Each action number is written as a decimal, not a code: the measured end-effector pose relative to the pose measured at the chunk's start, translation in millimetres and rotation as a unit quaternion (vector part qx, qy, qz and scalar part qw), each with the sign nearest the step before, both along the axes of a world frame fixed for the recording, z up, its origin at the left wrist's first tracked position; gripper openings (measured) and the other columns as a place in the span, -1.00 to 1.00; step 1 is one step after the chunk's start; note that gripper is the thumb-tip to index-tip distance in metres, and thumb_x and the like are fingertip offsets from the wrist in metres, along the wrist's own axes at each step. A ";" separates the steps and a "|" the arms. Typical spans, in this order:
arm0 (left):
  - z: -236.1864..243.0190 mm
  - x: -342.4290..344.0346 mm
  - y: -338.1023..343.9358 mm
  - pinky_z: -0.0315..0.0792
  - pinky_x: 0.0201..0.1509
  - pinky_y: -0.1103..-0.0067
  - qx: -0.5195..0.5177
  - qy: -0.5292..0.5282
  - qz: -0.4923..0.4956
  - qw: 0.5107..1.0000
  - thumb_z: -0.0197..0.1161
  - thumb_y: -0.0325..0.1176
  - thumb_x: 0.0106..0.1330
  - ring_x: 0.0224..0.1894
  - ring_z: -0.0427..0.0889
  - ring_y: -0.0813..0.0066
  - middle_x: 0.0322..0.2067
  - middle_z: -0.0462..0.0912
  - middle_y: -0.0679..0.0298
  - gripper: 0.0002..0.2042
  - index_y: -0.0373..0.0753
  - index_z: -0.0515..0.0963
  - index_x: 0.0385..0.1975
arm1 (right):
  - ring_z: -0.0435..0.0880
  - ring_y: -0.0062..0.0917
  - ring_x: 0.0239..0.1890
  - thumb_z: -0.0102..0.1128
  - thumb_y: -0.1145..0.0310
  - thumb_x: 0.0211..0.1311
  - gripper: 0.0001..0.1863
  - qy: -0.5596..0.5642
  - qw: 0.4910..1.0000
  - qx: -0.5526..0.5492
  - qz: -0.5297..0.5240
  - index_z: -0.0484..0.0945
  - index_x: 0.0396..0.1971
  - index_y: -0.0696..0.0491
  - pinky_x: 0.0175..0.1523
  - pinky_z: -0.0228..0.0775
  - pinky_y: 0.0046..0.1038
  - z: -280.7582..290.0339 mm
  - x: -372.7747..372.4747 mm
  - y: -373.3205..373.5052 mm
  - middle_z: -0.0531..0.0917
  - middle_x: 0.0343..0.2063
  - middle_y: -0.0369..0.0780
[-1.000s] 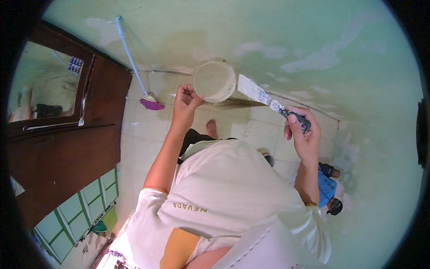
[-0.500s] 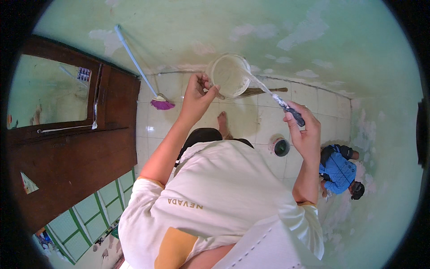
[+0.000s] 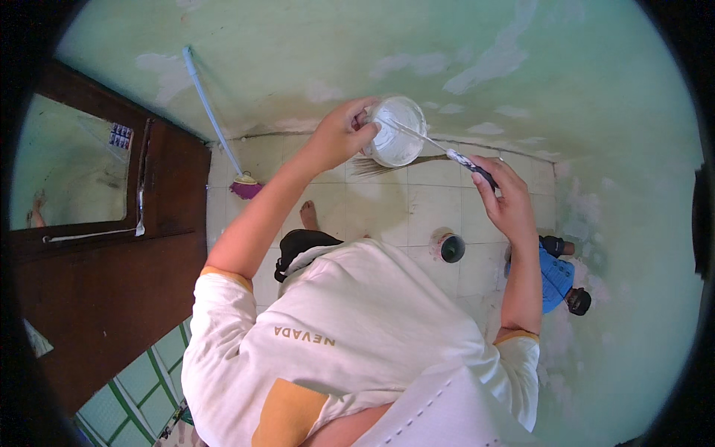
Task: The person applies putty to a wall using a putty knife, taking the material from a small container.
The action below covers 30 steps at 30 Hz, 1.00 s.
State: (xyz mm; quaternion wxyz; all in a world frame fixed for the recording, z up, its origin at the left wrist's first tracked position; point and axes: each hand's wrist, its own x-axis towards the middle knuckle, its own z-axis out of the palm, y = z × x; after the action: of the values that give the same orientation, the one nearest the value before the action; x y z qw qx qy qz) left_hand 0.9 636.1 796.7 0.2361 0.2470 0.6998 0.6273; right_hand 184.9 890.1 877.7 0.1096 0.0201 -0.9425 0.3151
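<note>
Left hand (image 3: pixel 342 135): fingers gripping tub (image 3: pixel 408 152) at its edge. Right hand (image 3: pixel 509 197): fingers wrapped around scraper (image 3: pixel 457 157), blade inside tub.

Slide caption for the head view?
Left hand holds a round tub; right hand holds a putty knife angled into it.

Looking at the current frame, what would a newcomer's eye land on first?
First, the round tub in the upper middle, held by the left hand, with the putty knife in the right hand angled over its mouth. Next, the light-blue broom upright at far left, against the green wall. Then the person in blue at the right.
</note>
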 end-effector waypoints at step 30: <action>3.8 -183.4 -44.9 0.45 -0.09 0.54 -0.007 0.134 -0.055 0.989 0.22 -0.41 0.30 -0.22 0.49 0.45 -0.16 0.48 0.18 -0.56 -0.34 0.42 0.19 | 0.63 -0.18 -0.41 0.11 0.43 0.31 -0.67 -0.020 0.966 0.252 -0.049 0.54 0.06 0.06 -0.34 0.49 -0.24 10.6 -178.4 -98.3 0.55 -0.39 -0.10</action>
State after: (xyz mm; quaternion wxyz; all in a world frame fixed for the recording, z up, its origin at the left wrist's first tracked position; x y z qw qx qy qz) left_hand -182.5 591.2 800.5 0.1763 0.3657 0.7144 0.5699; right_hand 6.5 791.7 888.3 0.0974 -0.0050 -0.9933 0.0619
